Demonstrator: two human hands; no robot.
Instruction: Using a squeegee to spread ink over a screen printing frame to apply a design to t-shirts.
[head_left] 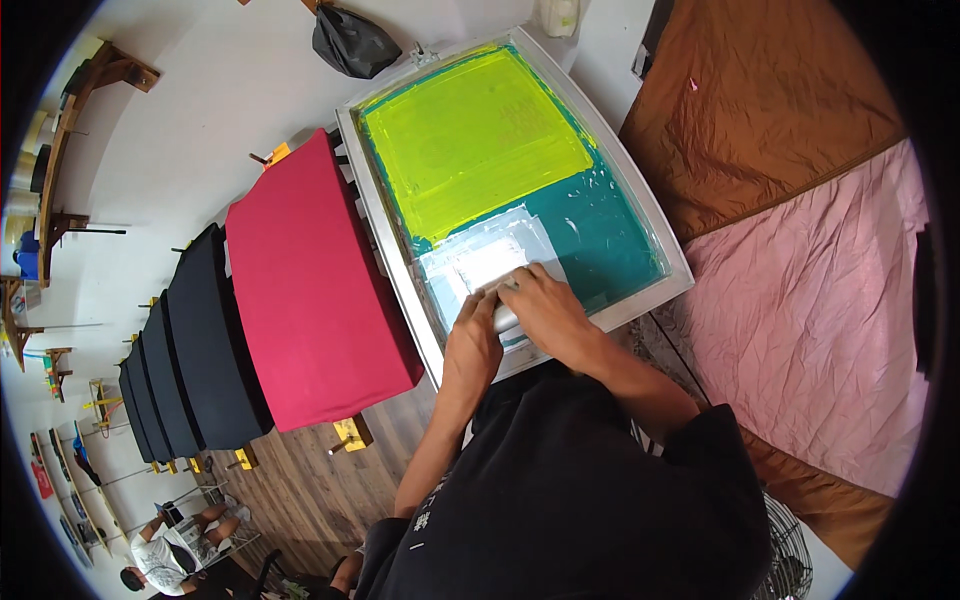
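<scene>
A silk-screen frame (pixel 375 215) with pale rails lies before me, its mesh (pixel 600 235) teal. Lime-yellow ink or coating (pixel 470 130) covers the far part of the mesh. White ink (pixel 490 250) is spread over a patch at the near left. My left hand (pixel 474 345) and my right hand (pixel 545 308) are side by side at the near edge of this white patch. Both are closed around a pale squeegee (pixel 505 318), mostly hidden beneath them. Their fingertips almost meet.
Left of the frame stands a pallet covered in red cloth (pixel 315 290), with several black-covered pallets (pixel 205 340) beyond. Brown and pink cloth (pixel 810 290) hangs at the right. A black bag (pixel 355 42) hangs behind. Another person (pixel 165 555) sits far at the lower left.
</scene>
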